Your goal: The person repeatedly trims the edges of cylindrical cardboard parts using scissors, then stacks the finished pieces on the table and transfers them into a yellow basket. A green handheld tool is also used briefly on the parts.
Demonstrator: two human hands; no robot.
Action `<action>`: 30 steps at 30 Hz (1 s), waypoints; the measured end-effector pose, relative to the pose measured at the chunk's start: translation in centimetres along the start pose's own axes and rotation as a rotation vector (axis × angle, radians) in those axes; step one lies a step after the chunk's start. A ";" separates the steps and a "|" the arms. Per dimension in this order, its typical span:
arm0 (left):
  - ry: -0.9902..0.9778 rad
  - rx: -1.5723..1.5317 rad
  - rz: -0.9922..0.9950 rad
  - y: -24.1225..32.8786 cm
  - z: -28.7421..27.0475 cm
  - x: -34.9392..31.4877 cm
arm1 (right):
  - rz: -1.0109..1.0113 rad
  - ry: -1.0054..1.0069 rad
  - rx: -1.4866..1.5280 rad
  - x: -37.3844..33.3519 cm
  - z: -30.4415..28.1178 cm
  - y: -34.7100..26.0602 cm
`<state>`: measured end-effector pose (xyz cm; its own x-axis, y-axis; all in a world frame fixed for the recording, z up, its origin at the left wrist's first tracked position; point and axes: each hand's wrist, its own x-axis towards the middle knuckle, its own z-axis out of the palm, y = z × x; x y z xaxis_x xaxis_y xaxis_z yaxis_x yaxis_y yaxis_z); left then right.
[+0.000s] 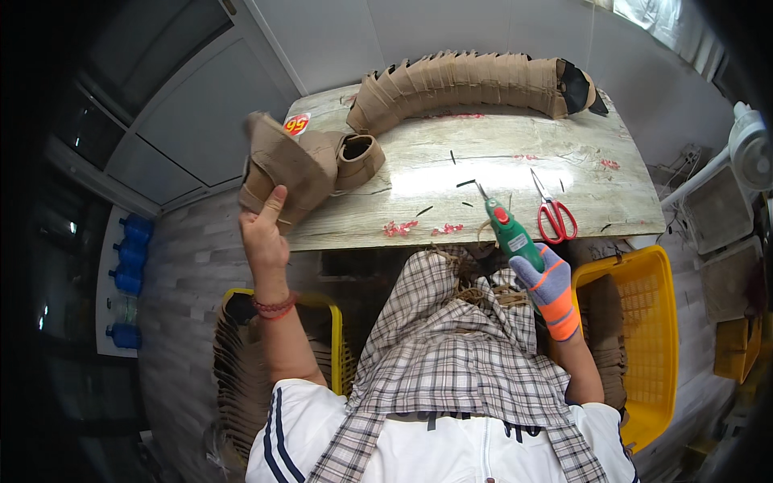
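Note:
My left hand point(266, 237), bare, grips a tan shoe upper point(299, 177) above the table's left side, thumb pressed on its near edge. A rounded collar with a dark opening point(360, 158) shows at the right of this piece. My right hand point(551, 291), in a grey and orange glove, is closed around a green handheld electric tool point(510, 232). It has a red button and a thin metal tip, pointing up and left over the table, apart from the upper. Red-handled scissors point(555, 217) lie just beyond the gloved hand.
A long curved row of nested tan uppers point(459, 87) lies along the back of the wooden table point(419, 181). Dark scraps and red bits are scattered on it. Yellow baskets point(664, 338) with more uppers stand at both sides. A white fan point(747, 145) is at the right.

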<state>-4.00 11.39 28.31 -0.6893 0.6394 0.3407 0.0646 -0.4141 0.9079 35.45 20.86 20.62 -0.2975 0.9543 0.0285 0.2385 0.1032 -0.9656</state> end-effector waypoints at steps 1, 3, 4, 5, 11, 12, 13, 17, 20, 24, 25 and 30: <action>-0.036 -0.147 -0.029 0.2 1.3 -0.9 | -0.011 -0.025 -0.055 -0.1 0.4 -1.0; -0.117 -0.364 -0.098 -0.3 3.3 -2.2 | -0.097 -0.046 -0.109 -0.1 1.2 -1.3; -0.159 -0.436 -0.140 -1.4 3.9 -2.8 | -0.119 -0.058 -0.114 -0.3 1.5 -2.4; -0.202 -0.507 -0.184 -2.4 4.6 -3.3 | -0.135 -0.075 -0.102 -0.4 1.8 -3.1; -0.442 -0.623 -0.225 -5.8 10.1 -5.2 | -0.137 -0.056 -0.040 -0.9 1.2 -4.2; -0.456 -0.623 -0.227 -6.1 10.8 -5.4 | -0.125 -0.054 -0.034 -1.0 1.1 -4.1; -0.470 -0.621 -0.271 -6.2 11.2 -5.5 | -0.113 -0.053 -0.028 -1.1 0.9 -4.0; -0.502 -0.512 -0.277 -6.8 12.4 -6.1 | -0.083 -0.042 -0.016 -1.2 0.3 -3.4; -0.541 -0.406 -0.243 -6.9 12.8 -6.7 | -0.037 -0.037 0.049 -1.2 0.3 -3.5; -0.548 -0.018 -0.085 -7.6 12.8 -7.9 | -0.024 0.006 0.011 -0.7 0.2 -3.5; -0.568 0.076 -0.033 -8.1 12.7 -8.1 | -0.029 0.010 0.016 -0.6 0.2 -3.5; -0.605 0.505 0.424 -8.8 12.7 -8.6 | -0.014 0.038 0.055 -0.1 0.1 -3.7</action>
<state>10.58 17.77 20.50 -0.0459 0.7888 0.6129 0.6359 -0.4501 0.6269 34.53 20.41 24.15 -0.2645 0.9631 0.0506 0.1833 0.1017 -0.9778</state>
